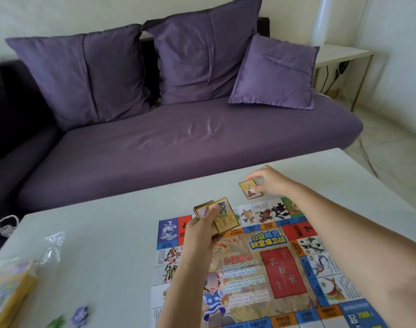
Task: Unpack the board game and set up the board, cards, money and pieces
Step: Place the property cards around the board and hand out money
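Board: the game board (268,263) lies unfolded and flat on the white table (107,233), toward the right near side; this step appears complete.
Board appearance: thin printed sheet, colourful squares round the rim, a red panel and a cartoon figure in the centre; its lower edge runs out of view.
Cards in hand: the left hand (202,229) grips a deck of gold-bordered cards (216,215) above the board's far edge, top card fanned off to the right, face up.
Card on table: a single card (250,189) lies face up on the table just beyond the board's far right corner.
Right hand: the right hand (267,179) reaches over that card, fingertips at its right edge; motion blur prevents telling whether it grips the card or has let go.
Progress, judged: card dealing looks to be in its early stage, with one card placed and the bulk held.
Packaging: the box (8,294) and a clear plastic bag (52,245) sit at the near left.
Pieces: a purple piece (80,316) and a green piece (56,322) lie loose near the left edge, not yet on the board.
Money: none identifiable; apparently still to be set out.
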A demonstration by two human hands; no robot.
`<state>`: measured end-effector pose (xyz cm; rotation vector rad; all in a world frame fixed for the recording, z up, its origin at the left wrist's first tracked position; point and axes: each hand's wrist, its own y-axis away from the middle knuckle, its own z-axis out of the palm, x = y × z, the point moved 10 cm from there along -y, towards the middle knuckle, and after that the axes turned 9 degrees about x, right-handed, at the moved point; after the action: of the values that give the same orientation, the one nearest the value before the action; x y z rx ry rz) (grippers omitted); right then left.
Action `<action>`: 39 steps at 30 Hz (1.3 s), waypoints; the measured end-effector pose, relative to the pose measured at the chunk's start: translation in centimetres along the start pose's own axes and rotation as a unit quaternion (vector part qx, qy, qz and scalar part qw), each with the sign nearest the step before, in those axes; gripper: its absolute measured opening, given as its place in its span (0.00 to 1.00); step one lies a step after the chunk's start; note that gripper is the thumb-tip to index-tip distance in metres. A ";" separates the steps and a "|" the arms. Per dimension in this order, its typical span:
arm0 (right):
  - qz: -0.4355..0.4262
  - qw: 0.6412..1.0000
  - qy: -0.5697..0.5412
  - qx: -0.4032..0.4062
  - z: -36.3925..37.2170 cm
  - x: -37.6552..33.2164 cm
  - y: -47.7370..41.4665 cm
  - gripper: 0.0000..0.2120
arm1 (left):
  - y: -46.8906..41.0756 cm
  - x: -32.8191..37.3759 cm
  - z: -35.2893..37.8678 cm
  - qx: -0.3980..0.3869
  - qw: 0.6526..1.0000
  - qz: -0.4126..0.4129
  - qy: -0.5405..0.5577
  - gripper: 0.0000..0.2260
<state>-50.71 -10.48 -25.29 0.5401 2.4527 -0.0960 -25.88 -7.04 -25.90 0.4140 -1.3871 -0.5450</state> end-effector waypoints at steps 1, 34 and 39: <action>0.000 1.000 -0.002 0.003 -0.1 0.1 0.0 0.20 | 0.0 0.0 0.0 -0.001 1.000 -0.001 0.004 0.17; 0.035 0.999 -0.010 0.014 -1.0 0.5 2.2 0.18 | 2.8 -1.4 0.2 -0.067 0.986 -0.094 0.117 0.08; 0.039 0.991 -0.090 0.089 -3.2 -0.3 2.9 0.14 | 2.8 -1.6 0.4 -0.064 0.984 -0.098 0.138 0.05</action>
<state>-51.13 -7.31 -22.37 0.6737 2.2579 -0.3210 -26.06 -3.85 -25.48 0.5050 -1.0451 -0.7045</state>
